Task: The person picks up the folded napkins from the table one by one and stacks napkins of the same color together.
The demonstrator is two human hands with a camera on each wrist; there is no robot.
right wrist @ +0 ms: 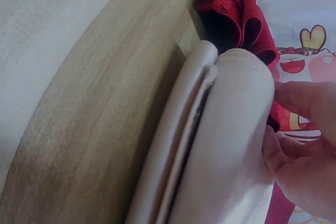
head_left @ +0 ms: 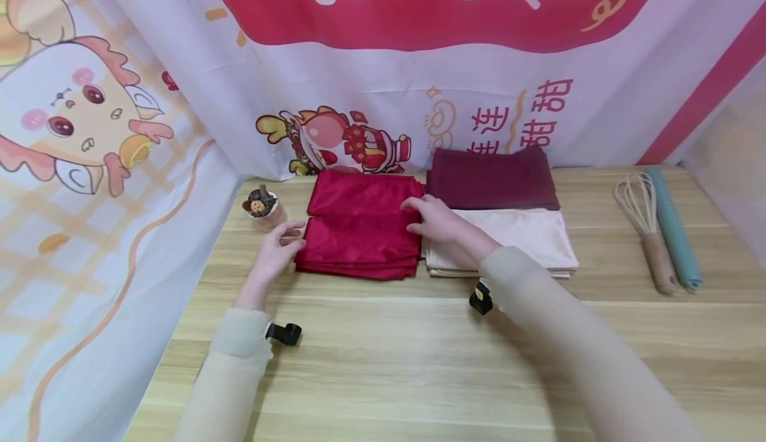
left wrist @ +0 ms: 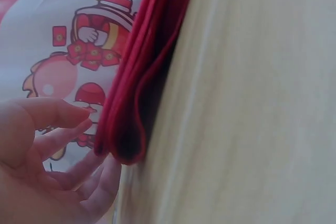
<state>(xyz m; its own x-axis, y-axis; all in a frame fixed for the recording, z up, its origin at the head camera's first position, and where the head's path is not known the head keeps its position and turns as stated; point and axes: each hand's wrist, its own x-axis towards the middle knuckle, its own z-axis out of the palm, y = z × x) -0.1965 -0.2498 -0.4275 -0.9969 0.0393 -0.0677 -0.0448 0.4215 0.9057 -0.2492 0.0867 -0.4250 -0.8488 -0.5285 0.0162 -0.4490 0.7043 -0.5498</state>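
Observation:
A stack of shiny red folded cloth (head_left: 359, 232) lies at the back of the table, creased across its middle. At its left edge is my left hand (head_left: 277, 250), with loosely bent fingers; in the left wrist view the lower fingertips come right up to the rounded folds. My right hand (head_left: 441, 220) reaches over a cream folded cloth (head_left: 526, 236) to the red stack's right edge, fingers spread and holding nothing. Behind the cream cloth lies a dark maroon folded cloth (head_left: 493, 179). The right wrist view shows the thick fold of the cream cloth close beside my fingers.
A small pot with a figurine (head_left: 263, 208) stands just beyond my left hand. At the far right lie a whisk (head_left: 649, 236) with a wooden handle and a teal rolled item (head_left: 673, 232). Printed curtains (head_left: 383, 76) hang along the table's back and left sides.

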